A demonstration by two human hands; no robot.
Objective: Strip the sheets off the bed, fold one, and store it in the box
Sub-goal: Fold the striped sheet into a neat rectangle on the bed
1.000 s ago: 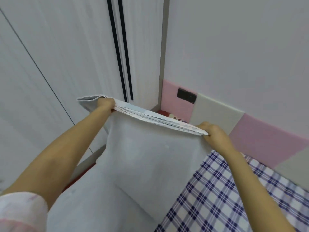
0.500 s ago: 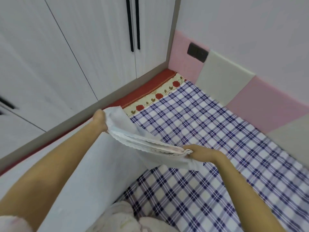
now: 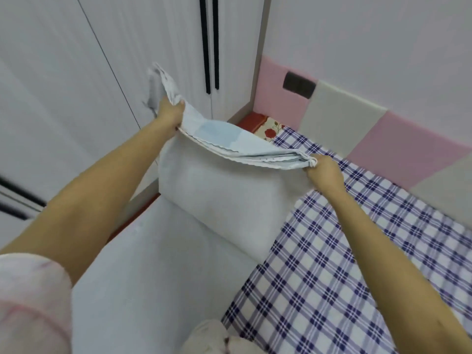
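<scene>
A pale grey-white sheet [image 3: 219, 200] hangs doubled from both my hands, its layered scalloped top edge stretched between them. My left hand [image 3: 169, 112] grips the upper left corner in front of the wardrobe, with a loose tip of cloth sticking up above it. My right hand [image 3: 323, 172] pinches the right corner, lower and over the bed. The sheet's lower part drapes down toward me over the bed's left side. A blue-and-white checked sheet [image 3: 339, 264] still covers the bed to the right. No box is in view.
White wardrobe doors [image 3: 127, 60] with black handles stand close on the left. A padded pink and grey wall panel [image 3: 383, 139] runs behind the bed. A red and floral mattress corner [image 3: 265, 127] shows at the far end. My knees [image 3: 217, 338] are at the bottom.
Both hands have lifted the sheet's top edge and pulled it wider apart again after bringing it low over the bed half a second ago. The left hand rose highest.
</scene>
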